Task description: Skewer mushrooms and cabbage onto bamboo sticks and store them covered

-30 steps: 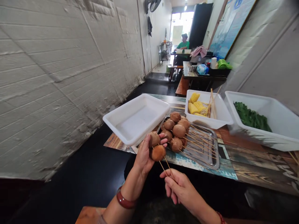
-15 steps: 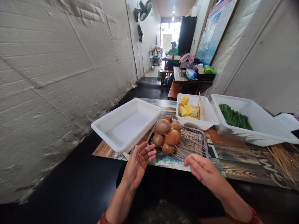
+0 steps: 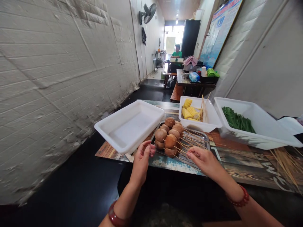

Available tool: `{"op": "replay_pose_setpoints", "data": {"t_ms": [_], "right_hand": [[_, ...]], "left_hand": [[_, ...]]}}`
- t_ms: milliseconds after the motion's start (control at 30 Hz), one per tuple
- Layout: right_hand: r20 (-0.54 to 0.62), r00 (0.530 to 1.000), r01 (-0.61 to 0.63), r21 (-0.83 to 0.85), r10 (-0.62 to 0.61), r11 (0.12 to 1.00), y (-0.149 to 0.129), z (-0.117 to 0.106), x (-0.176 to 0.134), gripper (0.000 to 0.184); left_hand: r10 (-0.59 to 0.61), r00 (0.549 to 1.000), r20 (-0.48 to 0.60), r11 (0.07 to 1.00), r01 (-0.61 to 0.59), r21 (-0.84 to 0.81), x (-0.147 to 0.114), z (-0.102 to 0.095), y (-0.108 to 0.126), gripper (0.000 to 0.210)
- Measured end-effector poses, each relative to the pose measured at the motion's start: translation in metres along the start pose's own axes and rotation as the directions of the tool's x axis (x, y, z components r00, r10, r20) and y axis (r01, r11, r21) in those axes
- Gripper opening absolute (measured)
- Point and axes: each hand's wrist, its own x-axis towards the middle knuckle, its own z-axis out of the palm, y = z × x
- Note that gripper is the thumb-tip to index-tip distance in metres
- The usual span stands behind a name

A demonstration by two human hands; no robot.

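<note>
Right hand (image 3: 202,160) pinches a mushroom skewer (image 3: 170,141) by its stick ends, just beyond, over the metal tray (image 3: 208,139); left hand (image 3: 142,157) loosely spread, holding nothing. Probably light, soft-fleshed; sticks best hold.

A smooth, glossy dark-red bangle (image 3: 115,217) rings the left forearm (image 3: 129,195), a red beaded bracelet (image 3: 246,198) the right forearm (image 3: 226,182).

A single head-worn camera looks forward and down, close above the left hand (image 3: 142,157), right hand (image 3: 204,160) and table (image 3: 243,164), then along a dark floor (image 3: 152,94) to a bright doorway (image 3: 179,33) far off, a wall (image 3: 66,94) filling the left side.
</note>
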Motion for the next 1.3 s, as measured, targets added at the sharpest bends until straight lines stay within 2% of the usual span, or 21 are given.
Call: {"op": "replay_pose_setpoints", "data": {"t_ms": [33,67,133,167,233,300,400,467,633,767,900,967,1067,1200,1300], "right_hand": [[-0.008,1.000,0.021,-0.048,-0.021,0.999,-0.001,0.001,-0.003,0.028],[-0.015,0.999,0.036,-0.086,-0.038,0.996,-0.002,0.001,-0.007,0.026],[-0.052,0.996,0.064,-0.153,-0.073,0.986,-0.004,0.000,-0.015,0.023],[-0.085,0.991,0.082,-0.189,-0.099,0.979,-0.006,-0.002,-0.019,0.024],[-0.158,0.974,0.118,-0.259,-0.162,0.959,-0.007,-0.009,-0.024,0.028],[-0.225,0.948,0.147,-0.313,-0.223,0.938,-0.008,-0.019,-0.025,0.030],[-0.300,0.901,0.192,-0.370,-0.313,0.909,-0.011,-0.032,-0.021,0.033],[-0.289,0.886,0.229,-0.406,-0.362,0.885,-0.012,-0.034,-0.016,0.038],[-0.153,0.918,0.245,-0.508,-0.366,0.826,-0.002,-0.008,-0.002,0.051],[-0.131,0.931,0.216,-0.555,-0.341,0.804,0.015,0.013,0.003,0.050],[-0.135,0.918,0.260,-0.508,-0.374,0.821,0.016,0.004,-0.003,0.049],[-0.172,0.904,0.281,-0.453,-0.392,0.846,0.013,-0.008,-0.009,0.048],[-0.287,0.885,0.257,-0.358,-0.367,0.898,0.013,-0.024,-0.018,0.045],[-0.451,0.869,0.125,-0.197,-0.204,0.972,0.028,-0.031,-0.035,0.040],[-0.496,0.868,0.009,-0.069,-0.043,0.998,0.039,-0.030,-0.046,0.040]], "left_hand": [[0.114,0.993,-0.008,0.983,-0.111,0.145,0.001,0.001,-0.001,0.037],[0.245,0.969,0.007,0.926,-0.237,0.294,0.003,0.002,-0.002,0.037],[0.470,0.873,0.131,0.711,-0.463,0.530,0.007,0.006,-0.001,0.042],[0.532,0.818,0.221,0.589,-0.545,0.597,0.009,0.009,0.000,0.047],[0.555,0.738,0.384,0.397,-0.640,0.658,0.015,0.016,0.002,0.059],[0.525,0.697,0.489,0.263,-0.679,0.686,0.023,0.026,0.003,0.070],[0.460,0.677,0.575,0.119,-0.688,0.716,0.033,0.041,0.001,0.072],[0.427,0.686,0.589,0.061,-0.671,0.739,0.037,0.051,-0.001,0.065],[0.428,0.733,0.529,0.007,-0.588,0.809,0.039,0.064,-0.005,0.059],[0.414,0.725,0.550,-0.004,-0.603,0.798,0.035,0.063,-0.004,0.060],[0.394,0.727,0.562,0.013,-0.616,0.788,0.035,0.060,-0.001,0.062],[0.401,0.724,0.561,0.042,-0.626,0.779,0.035,0.058,0.001,0.063],[0.450,0.689,0.568,0.100,-0.671,0.735,0.029,0.049,0.006,0.062],[0.573,0.635,0.518,0.160,-0.706,0.690,0.011,0.024,0.024,0.061],[0.678,0.604,0.418,0.135,-0.662,0.737,0.002,-0.010,0.041,0.063]]}}
